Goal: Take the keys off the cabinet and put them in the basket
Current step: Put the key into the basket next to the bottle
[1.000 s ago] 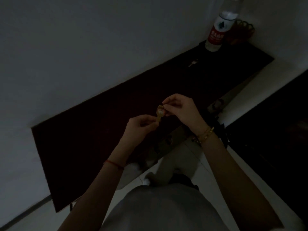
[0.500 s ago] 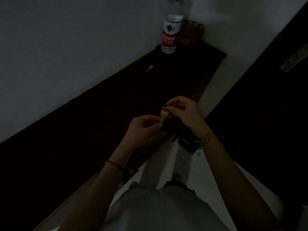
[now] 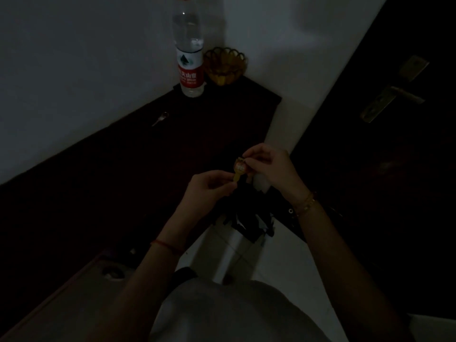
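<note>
The scene is very dim. A brass key [image 3: 238, 170] is pinched between both hands just past the front edge of the dark cabinet top [image 3: 118, 174]. My left hand [image 3: 209, 187] grips its blade from below. My right hand [image 3: 267, 166] holds its head from above. A second, silver key [image 3: 161, 118] lies on the cabinet near the wall. A small amber wire basket [image 3: 225, 65] stands at the cabinet's far corner, about half the cabinet's length beyond my hands.
A tall water bottle with a red label [image 3: 189, 62] stands just left of the basket. A dark door with a brass handle [image 3: 392, 97] is on the right. A dark bag-like item [image 3: 249, 218] hangs below my hands over the pale floor.
The view has swung toward the far end of the cabinet, so the bottle and basket sit closer and more central. Both hands keep the same grip on the brass key.
</note>
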`<action>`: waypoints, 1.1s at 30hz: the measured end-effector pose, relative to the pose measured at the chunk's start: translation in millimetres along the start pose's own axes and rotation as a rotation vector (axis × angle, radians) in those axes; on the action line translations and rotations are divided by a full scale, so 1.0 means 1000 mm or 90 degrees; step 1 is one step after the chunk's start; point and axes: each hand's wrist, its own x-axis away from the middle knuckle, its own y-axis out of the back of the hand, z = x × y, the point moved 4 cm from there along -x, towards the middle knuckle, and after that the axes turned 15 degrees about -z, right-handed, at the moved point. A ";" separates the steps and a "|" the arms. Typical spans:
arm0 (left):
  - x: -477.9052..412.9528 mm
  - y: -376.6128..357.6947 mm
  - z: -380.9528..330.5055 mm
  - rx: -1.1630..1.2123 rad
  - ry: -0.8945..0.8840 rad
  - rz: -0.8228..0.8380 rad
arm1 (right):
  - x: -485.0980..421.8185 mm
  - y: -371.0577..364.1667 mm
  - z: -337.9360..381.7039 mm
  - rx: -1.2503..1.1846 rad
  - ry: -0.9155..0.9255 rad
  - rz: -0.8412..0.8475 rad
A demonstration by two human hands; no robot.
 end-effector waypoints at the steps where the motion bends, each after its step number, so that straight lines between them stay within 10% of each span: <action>1: -0.005 -0.005 -0.003 -0.002 -0.001 0.000 | -0.007 0.004 -0.001 -0.004 0.000 0.002; 33: -0.305 -0.030 -0.064 -0.047 0.019 -0.073 | -0.330 -0.036 0.012 0.087 0.063 0.011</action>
